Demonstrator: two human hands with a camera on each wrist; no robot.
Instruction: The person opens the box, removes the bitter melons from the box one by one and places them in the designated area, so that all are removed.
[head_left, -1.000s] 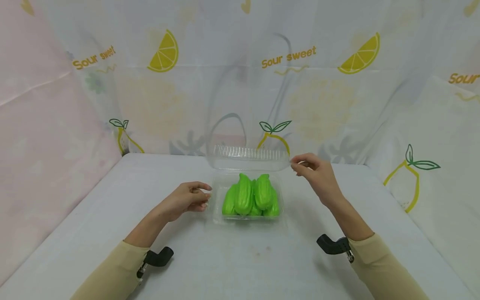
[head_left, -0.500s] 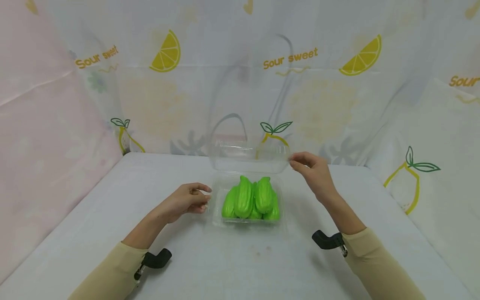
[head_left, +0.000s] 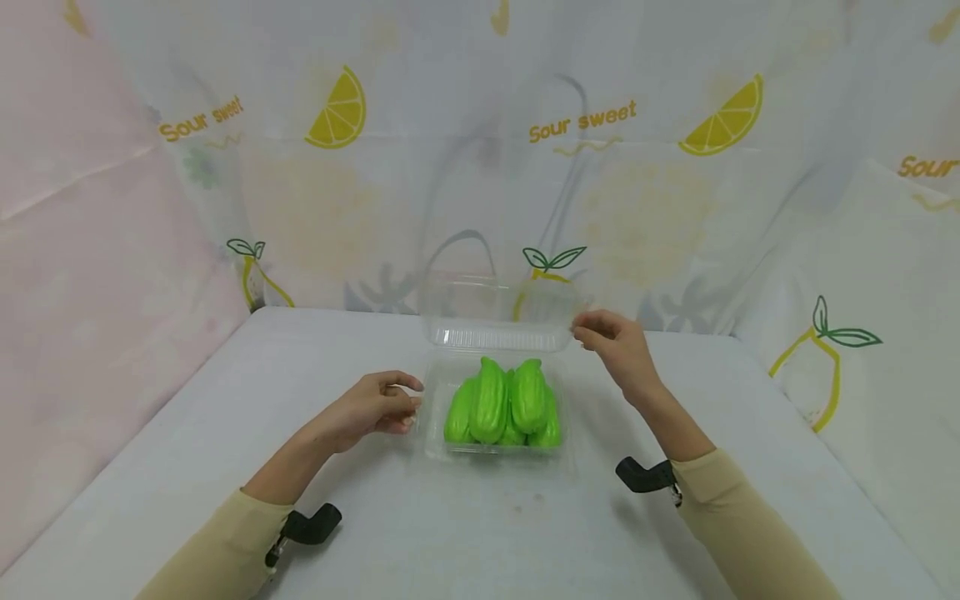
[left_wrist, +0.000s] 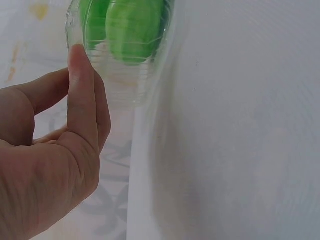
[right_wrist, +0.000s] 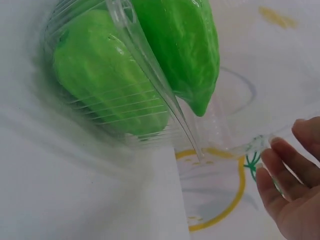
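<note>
A clear plastic clamshell box (head_left: 435,429) sits on the table with its lid (head_left: 498,321) raised at the back. Several glossy bright green, ridged, elongated fruit-like pieces (head_left: 491,402) lie piled inside; their exact kind is unclear. My left hand (head_left: 378,406) pinches the box's left rim, and in the left wrist view a fingertip (left_wrist: 77,57) overlaps that rim. With thumb and fingers my right hand (head_left: 618,346) holds the right edge of the lid. The right wrist view shows the box wall (right_wrist: 145,60) close up, with the right hand's fingers (right_wrist: 287,167) at the lid edge.
White cloth covers the table (head_left: 480,533). Behind it hangs a curtain (head_left: 450,192) printed with lemons and lettering, and a pinkish cloth (head_left: 97,292) closes off the left side. Black wrist mounts (head_left: 311,525) stick out from both sleeves.
The lid has tipped further up and back, its ribbed side now lower. My right hand has shifted slightly left with it. The left hand stays at the rim.
</note>
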